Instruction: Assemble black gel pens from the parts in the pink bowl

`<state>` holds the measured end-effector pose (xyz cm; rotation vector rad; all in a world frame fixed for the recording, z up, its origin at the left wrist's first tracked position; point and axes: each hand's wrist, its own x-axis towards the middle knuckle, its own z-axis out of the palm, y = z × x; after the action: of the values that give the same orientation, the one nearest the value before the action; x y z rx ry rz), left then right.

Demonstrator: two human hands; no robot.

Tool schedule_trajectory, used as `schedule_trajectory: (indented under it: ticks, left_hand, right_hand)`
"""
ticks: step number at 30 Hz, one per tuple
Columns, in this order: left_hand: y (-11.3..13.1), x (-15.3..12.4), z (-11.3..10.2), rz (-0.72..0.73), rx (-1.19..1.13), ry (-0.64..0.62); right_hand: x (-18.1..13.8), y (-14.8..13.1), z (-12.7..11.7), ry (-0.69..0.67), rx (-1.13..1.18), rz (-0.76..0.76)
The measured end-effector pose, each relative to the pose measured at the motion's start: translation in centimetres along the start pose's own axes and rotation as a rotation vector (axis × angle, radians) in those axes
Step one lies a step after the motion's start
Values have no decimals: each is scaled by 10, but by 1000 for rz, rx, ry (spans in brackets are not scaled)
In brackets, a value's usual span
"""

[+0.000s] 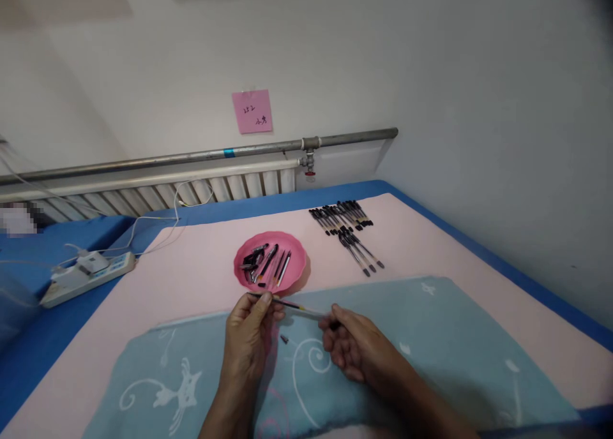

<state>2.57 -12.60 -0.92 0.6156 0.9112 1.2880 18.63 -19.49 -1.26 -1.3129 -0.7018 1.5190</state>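
My left hand (251, 327) pinches a thin dark pen refill (288, 304) between thumb and fingers, with a yellowish band near its right part. My right hand (352, 340) is closed around a clear pen barrel (316, 312), whose black end shows partly between the fingers. Refill and barrel lie in one line between the hands; whether one is inside the other I cannot tell. Below them, a small pen tip (284, 339) lies on the blue-green patterned cloth (215, 356). Beyond my left hand stands a pink bowl (299, 260) holding black caps, refills and other pen parts.
Several capped pens (340, 217) lie in a row at the back right, with a few more pens (360, 254) in front. A power strip (110, 270) with white plugs sits at the left. A radiator (230, 185) and a metal pipe (191, 158) run along the wall.
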Motion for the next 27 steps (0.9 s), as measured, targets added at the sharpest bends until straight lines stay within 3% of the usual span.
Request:
schedule_trajectory:
  ticks: [10,27]
  left_hand:
    - [5,3,-5,-7,-24,26]
    - [0,-3,-1,-59,-25,-38]
  right_hand:
    - [1,1,-12,53,17,-40]
    - [5,9,-6,120,-105,-160]
